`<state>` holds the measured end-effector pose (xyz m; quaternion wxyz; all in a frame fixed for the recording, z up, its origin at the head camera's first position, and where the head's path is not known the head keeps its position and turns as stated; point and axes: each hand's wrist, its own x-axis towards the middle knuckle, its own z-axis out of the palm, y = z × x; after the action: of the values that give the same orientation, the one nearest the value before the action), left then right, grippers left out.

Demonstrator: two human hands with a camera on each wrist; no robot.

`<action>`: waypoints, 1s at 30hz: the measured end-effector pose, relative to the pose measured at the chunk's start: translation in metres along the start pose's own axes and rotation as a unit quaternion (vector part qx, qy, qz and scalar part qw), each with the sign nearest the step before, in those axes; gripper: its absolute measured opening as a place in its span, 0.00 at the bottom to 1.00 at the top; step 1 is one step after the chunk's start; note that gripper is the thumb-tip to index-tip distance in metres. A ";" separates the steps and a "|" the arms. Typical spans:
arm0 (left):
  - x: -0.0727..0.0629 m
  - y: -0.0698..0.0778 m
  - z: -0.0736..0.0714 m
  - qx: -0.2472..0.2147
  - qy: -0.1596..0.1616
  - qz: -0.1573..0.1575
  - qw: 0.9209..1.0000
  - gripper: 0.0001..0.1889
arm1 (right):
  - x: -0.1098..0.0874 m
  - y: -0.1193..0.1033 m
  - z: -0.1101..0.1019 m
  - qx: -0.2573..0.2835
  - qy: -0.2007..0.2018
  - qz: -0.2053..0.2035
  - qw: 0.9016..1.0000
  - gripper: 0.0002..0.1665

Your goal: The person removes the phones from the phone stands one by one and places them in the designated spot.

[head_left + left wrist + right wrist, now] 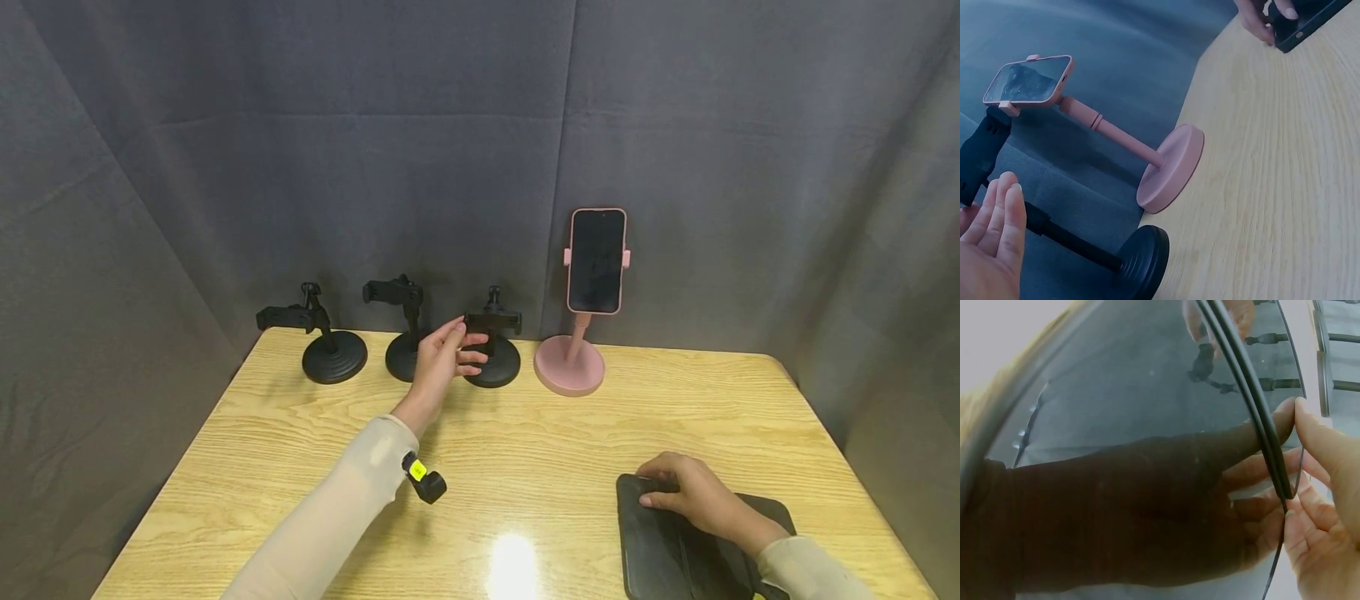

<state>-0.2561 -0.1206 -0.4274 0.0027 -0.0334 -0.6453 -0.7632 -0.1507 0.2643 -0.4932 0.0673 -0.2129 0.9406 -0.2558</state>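
Observation:
My left hand (442, 362) reaches to a black phone stand (492, 371), third from the left. Its thumb and index finger pinch the left end of the stand's clamp (501, 322); the other fingers (1011, 219) extend beside the pole. At the front right, my right hand (693, 496) grips the far edge of a black, glossy, tablet-like flat thing (652, 542). In the right wrist view the thumb lies on its edge, fingers on the other side, and the surface mirrors the hand. Dividing lines run across it; whether it is one piece, I cannot tell.
A pink phone stand (570, 367) holds an upright phone (597, 262) in a pink case. Two more black phone stands (335, 358) (401, 358) stand to the left along the back. Grey curtains (360, 167) surround the wooden table (480, 467).

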 end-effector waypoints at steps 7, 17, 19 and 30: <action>-0.004 -0.001 0.003 -0.021 0.006 -0.023 0.999 0.22 | 0.000 0.001 0.001 0.010 0.000 0.004 1.000 0.22; -0.011 -0.005 0.012 -0.045 -0.001 -0.027 0.999 0.21 | 0.001 0.001 0.001 0.025 0.001 0.002 1.000 0.21; -0.012 -0.007 0.014 -0.047 -0.003 -0.028 0.998 0.21 | 0.001 0.001 0.001 0.030 0.002 0.004 1.000 0.21; -0.018 -0.015 0.031 -0.043 -0.024 -0.033 0.998 0.18 | 0.008 0.002 -0.005 0.107 -0.032 -0.008 0.994 0.21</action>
<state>-0.2370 -0.0882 -0.4384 -0.0394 -0.0311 -0.6124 -0.7890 -0.1595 0.2648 -0.4901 0.1174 -0.2196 0.9035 -0.3489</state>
